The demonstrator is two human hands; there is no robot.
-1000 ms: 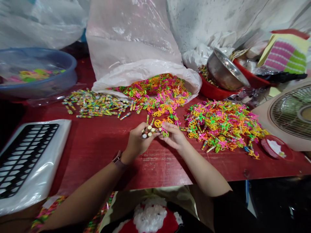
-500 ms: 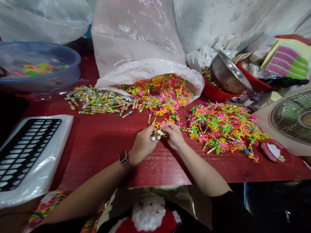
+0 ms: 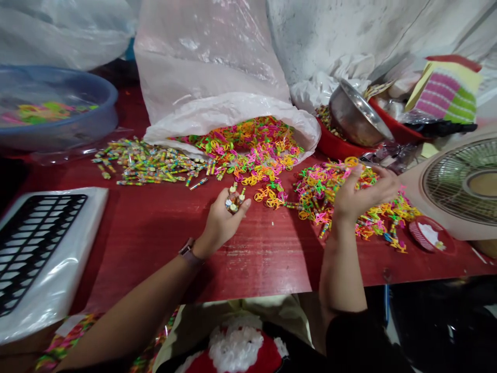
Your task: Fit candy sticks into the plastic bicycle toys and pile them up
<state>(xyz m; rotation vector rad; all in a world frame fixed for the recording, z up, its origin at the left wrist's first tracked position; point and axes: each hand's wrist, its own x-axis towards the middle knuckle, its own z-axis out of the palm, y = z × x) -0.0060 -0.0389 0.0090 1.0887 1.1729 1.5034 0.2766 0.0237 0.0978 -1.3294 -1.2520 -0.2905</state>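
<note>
My left hand point(image 3: 222, 221) is closed around several small printed tubes point(image 3: 233, 202) with whitish ends, above the red table. To the right, my right hand point(image 3: 359, 194) hovers over a pile of colourful plastic pieces and tubes point(image 3: 314, 199), fingers spread. A yellow-orange plastic piece point(image 3: 351, 161) shows by its thumb tip; whether the two touch I cannot tell. Ahead of my left hand, plastic pieces point(image 3: 267, 155) in pink, orange, yellow and green spill from a white bag point(image 3: 233, 106). Left of them lies a heap of loose printed tubes point(image 3: 151, 160).
A blue basin point(image 3: 93, 111) stands at the back left, and a black plastic grid point(image 3: 39, 233) lies on clear-wrapped sheets at the left. A steel bowl point(image 3: 359, 114) tilts on red basins. The right side has a fan point(image 3: 466, 181) and a small pink basket point(image 3: 423, 235).
My hands, together before, are now apart. The right one has swung right over the mixed pile and spread its fingers; the left one still holds the tubes. The view has shifted slightly.
</note>
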